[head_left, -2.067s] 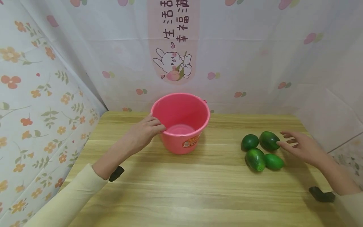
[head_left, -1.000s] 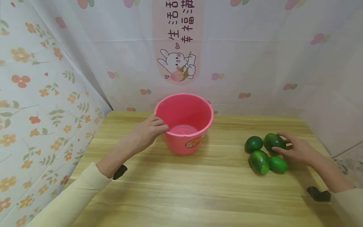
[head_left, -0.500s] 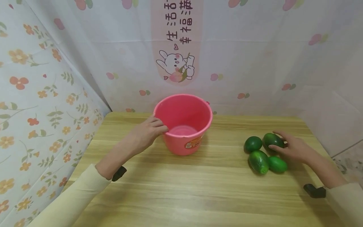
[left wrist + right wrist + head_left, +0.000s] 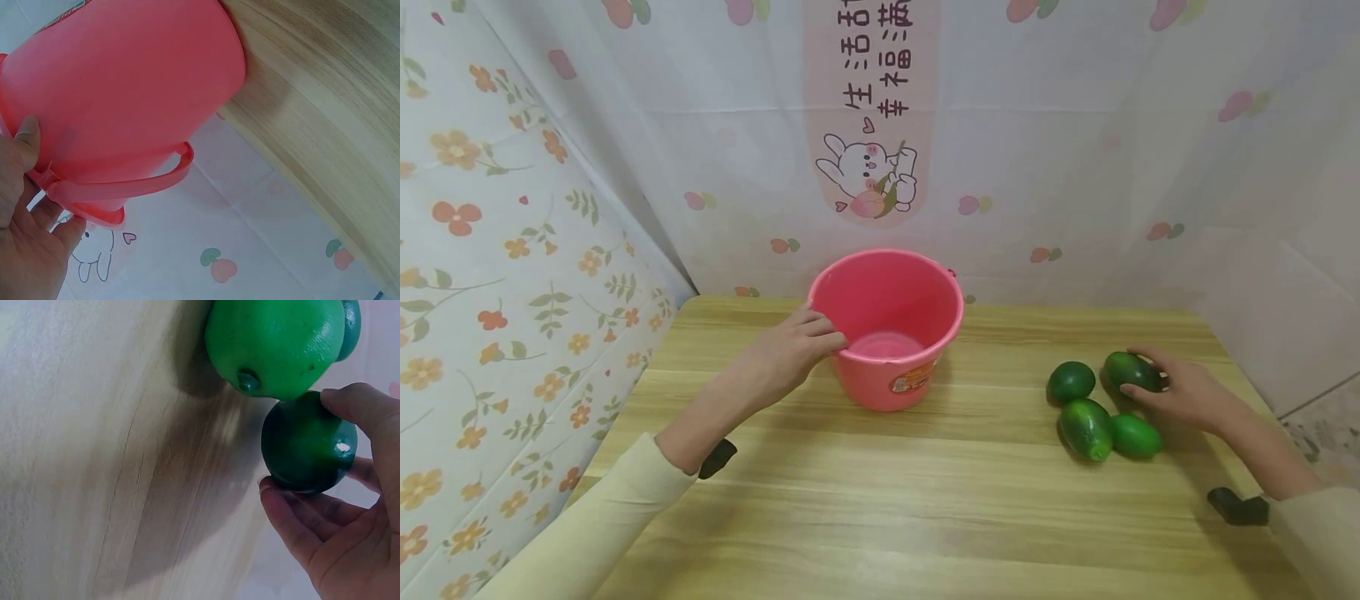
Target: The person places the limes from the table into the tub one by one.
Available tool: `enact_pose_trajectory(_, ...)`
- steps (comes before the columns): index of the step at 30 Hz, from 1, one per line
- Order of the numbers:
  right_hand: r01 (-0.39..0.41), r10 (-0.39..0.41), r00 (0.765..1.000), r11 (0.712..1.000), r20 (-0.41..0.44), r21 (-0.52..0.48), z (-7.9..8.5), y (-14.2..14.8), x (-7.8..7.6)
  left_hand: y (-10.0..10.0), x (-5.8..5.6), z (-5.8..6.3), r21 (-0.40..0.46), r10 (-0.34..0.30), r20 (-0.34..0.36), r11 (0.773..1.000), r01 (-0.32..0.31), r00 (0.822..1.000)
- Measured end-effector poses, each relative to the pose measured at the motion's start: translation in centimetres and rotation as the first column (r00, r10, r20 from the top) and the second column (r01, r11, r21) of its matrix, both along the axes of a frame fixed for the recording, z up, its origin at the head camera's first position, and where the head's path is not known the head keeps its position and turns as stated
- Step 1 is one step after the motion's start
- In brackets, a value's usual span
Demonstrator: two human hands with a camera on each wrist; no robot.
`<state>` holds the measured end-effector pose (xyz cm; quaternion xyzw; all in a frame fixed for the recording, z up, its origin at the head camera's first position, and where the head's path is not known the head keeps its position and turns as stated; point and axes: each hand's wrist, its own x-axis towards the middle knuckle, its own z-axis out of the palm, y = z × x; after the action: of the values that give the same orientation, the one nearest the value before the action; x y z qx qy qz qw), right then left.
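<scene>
- Head view: left hand (image 4: pixel 782 354) grips a pink bucket (image 4: pixel 865 385) by its near-left rim, worktop (image 4: pixel 880 508) below.
- Right hand (image 4: pixel 1187 393) pinches the far-right fruit (image 4: pixel 1126 371), beside three green fruits (image 4: pixel 1086 427).

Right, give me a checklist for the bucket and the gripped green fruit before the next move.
1. Left hand holding pink bucket by its rim: ok.
2. Bucket upright on table: ok.
3. Handle out of the bucket's mouth: ok, hanging outside.
4. Right hand gripping dark green fruit: ok, pinched from both sides.
5. Fruit lifted off table: cannot tell.
6. Fruit over bucket: not ok, off to its right.
</scene>
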<state>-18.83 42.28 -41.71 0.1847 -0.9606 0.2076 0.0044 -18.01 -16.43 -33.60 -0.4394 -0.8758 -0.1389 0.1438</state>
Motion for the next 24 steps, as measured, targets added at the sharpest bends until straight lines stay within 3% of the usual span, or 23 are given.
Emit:
enact_pose_trajectory(5,0.018,-0.018,1.000,1.000,0.021,-0.008,0.3,0.2,0.2,0.1,0.0,0.0,0.006,0.001,0.002,1.000,-0.001,1.000)
enact_pose_trajectory(18,-0.005,0.004,0.998,1.000,-0.063,-0.029,1.7,0.2,0.1,0.1,-0.1,-0.1,0.002,-0.001,-0.021,1.000,0.001,1.000)
enact_pose_trajectory(24,0.012,-0.012,0.999,1.000,-0.053,-0.011,2.3,0.1,-0.1,0.1,-0.1,-0.1,0.005,0.001,-0.012,1.000,-0.001,1.000)
